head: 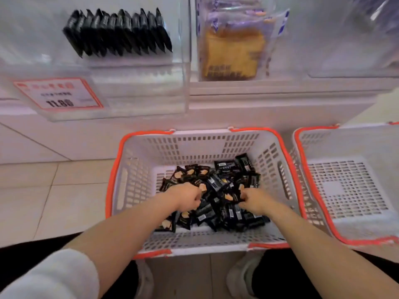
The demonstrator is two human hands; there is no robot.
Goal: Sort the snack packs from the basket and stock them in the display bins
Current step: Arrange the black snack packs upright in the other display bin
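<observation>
From the head view, a white basket with an orange rim [216,133] is seen on the floor, and a heap of small black snack packs [218,186] is piled in its bottom. Both hands are sunk into that heap. The left hand [185,198] is curled with its fingertips down among the packs; something seems to be pinched there, but exactly which pack can't be made out. The right hand [251,200] is closed on the edge of a black pack [232,196], which is held by thumb and fingers. Up and to the left, a clear display bin [138,91] is already partly stocked with a row of matching black packs [117,32] stood on edge, side by side, so that's probably where these go. The bin lies above and well apart from the basket, on the left hand's side, which makes that hand the nearer one for the lift. Packs would likely need turning upright to match the row. A bagged bread loaf [233,52] is shelved in the next bin, and a second basket [349,186] is parked just right.
</observation>
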